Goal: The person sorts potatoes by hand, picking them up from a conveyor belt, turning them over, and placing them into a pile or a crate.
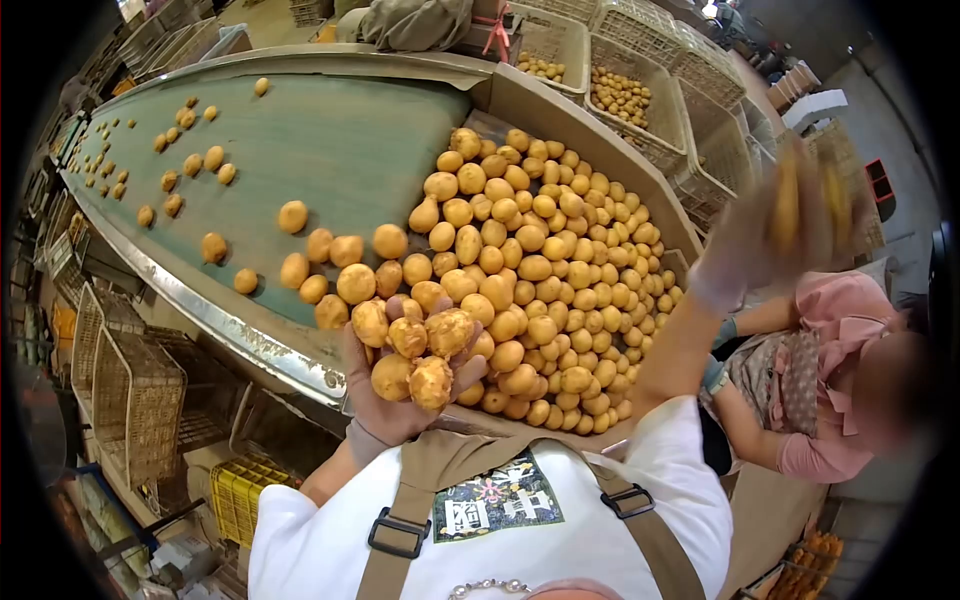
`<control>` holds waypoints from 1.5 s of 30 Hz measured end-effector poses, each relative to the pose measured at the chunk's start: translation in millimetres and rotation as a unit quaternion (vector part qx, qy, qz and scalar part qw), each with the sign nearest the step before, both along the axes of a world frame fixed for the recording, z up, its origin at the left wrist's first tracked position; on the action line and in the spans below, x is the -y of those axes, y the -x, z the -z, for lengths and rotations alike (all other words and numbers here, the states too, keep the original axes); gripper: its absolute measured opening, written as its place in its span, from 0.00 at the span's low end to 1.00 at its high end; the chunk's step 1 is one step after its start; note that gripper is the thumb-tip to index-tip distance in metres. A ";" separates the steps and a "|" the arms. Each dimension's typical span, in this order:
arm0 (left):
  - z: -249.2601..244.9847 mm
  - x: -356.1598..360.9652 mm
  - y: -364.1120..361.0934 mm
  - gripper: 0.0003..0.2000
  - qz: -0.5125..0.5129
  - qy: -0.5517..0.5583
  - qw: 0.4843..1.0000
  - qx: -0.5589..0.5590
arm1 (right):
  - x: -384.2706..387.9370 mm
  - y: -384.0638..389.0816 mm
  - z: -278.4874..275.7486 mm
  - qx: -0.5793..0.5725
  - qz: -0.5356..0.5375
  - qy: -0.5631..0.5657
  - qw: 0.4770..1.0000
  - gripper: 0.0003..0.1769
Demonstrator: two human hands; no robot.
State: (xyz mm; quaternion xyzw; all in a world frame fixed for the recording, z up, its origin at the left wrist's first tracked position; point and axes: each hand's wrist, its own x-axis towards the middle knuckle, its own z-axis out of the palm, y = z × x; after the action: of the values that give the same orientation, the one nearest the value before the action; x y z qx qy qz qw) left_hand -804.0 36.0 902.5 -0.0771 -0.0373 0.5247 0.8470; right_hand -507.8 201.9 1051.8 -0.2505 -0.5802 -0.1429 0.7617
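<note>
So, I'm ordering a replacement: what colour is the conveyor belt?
The belt is green; head view.

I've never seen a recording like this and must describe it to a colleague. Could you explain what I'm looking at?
There is no robot here: you see a person's own two hands. The single picture comes from a camera worn on the head, looking forward and down, which is why the white shirt fills the bottom. A green conveyor belt with scattered yellow-brown, potato-like produce meets a walled tray piled with more. The left hand cradles several pieces, palm up. The right hand is raised and blurred; it seems to hold yellowish pieces, but I can't be sure. Behind the tray stand crates, and at right is another person in pink.
</note>
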 end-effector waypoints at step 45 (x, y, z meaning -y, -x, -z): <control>107.4 172.5 224.9 0.27 -0.608 0.347 0.460 -0.546 | 61.3 138.1 145.9 0.260 -0.363 0.475 0.758 0.22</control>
State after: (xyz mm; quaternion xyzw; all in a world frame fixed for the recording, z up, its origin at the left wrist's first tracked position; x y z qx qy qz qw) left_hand -1028.9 -136.6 795.0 -0.0203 0.5804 0.8116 0.0638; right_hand -646.0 140.6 905.9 -0.3040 -0.7970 0.3785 0.3594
